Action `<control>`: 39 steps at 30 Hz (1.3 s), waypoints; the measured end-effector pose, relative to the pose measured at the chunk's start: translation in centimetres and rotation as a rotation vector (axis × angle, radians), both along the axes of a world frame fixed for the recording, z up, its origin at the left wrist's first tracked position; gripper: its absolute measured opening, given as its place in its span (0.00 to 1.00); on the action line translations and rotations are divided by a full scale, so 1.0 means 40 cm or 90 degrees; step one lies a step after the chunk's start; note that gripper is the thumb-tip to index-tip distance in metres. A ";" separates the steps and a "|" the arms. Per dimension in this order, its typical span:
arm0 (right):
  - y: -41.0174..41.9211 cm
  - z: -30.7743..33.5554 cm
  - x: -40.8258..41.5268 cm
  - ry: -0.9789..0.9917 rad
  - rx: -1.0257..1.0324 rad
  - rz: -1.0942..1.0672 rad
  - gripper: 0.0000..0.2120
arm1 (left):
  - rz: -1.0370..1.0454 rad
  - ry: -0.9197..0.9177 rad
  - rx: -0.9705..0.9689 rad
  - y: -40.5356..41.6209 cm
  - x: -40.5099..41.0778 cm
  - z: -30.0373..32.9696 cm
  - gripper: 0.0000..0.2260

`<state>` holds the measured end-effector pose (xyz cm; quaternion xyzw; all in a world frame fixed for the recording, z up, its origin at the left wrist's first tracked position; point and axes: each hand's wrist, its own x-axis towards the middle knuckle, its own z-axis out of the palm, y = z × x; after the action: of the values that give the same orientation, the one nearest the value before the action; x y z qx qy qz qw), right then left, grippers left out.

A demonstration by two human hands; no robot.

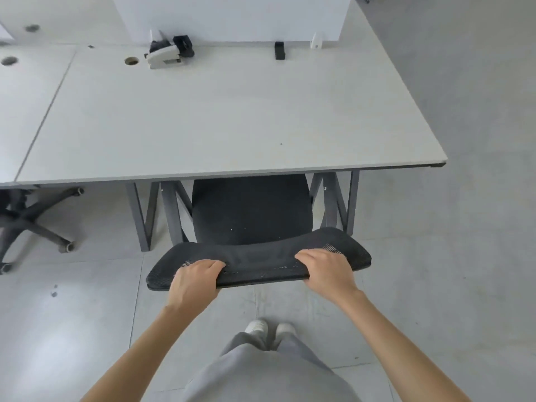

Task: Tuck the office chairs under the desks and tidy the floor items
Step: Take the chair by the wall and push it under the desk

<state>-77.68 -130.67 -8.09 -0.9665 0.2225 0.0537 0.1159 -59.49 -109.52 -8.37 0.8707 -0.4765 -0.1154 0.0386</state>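
Chair: the black office chair (251, 210) sits at the 6 o'clock edge of the desk (220, 117); its seat is part-way under the desk top, and its mesh backrest top (261, 258) is outside the desk edge, toward you.
Left grip: your left hand (195, 281) curls over the backrest's top edge near its 9 o'clock end, fingers wrapped onto the mesh.
Right grip: your right hand (324, 266) clamps the same edge toward the 3 o'clock end, fingers folded over it.
Step in hand: by the look of it, you are pushing the chair toward 12 o'clock to tuck it in; not yet fully home.
Risk, frame: the grey desk legs (162, 210) stand close on both sides of the seat. Push off-centre and the seat or the hidden base could catch a leg and jam.
Risk, skew: uneven pressure between your two hands would swivel the chair, leaving it crooked.
Risk, backrest: press too far and the backrest could knock the desk edge, and your fingers lie on that side.
Other chair: a second chair's wheeled base (34, 224) shows at 9 o'clock, under the neighbouring desk; how far it is tucked, you cannot tell.
Desk top: a white and black stapler-like device (165, 53) lies at 11 o'clock near a cable hole (131, 61); a hard bump could shake it.
Floor: no loose items can be made out near your shoes (269, 327).
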 end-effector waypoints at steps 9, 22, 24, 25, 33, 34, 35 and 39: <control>-0.171 -0.006 0.022 -0.024 -0.032 0.050 0.19 | 0.024 -0.068 -0.101 -0.104 -0.053 -0.045 0.11; -0.033 -0.008 0.124 -0.048 -0.058 0.007 0.25 | 0.035 -0.067 -0.064 -0.055 0.094 -0.005 0.10; -0.029 -0.016 0.119 -0.049 -0.076 0.000 0.23 | 0.033 -0.063 -0.072 -0.048 0.086 -0.013 0.09; -0.024 -0.022 0.117 -0.052 -0.083 -0.005 0.22 | 0.038 -0.058 -0.072 -0.040 0.084 -0.019 0.08; -0.009 -0.067 0.059 -0.051 -0.113 0.053 0.11 | 0.018 -0.058 -0.075 0.035 0.006 -0.023 0.06; -0.017 -0.062 0.051 -0.063 -0.113 0.061 0.10 | 0.008 -0.064 -0.075 0.038 -0.013 -0.016 0.06; -0.025 -0.055 0.043 -0.080 -0.109 0.071 0.08 | -0.001 -0.074 -0.073 0.040 -0.032 -0.010 0.07; -0.012 -0.042 0.018 -0.086 -0.091 0.101 0.12 | -0.014 -0.066 -0.064 0.092 -0.104 -0.030 0.11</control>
<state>-76.98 -131.15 -9.78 -0.9883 0.1401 -0.0186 0.0572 -63.65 -105.85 -9.57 0.8670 -0.4929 -0.0467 0.0560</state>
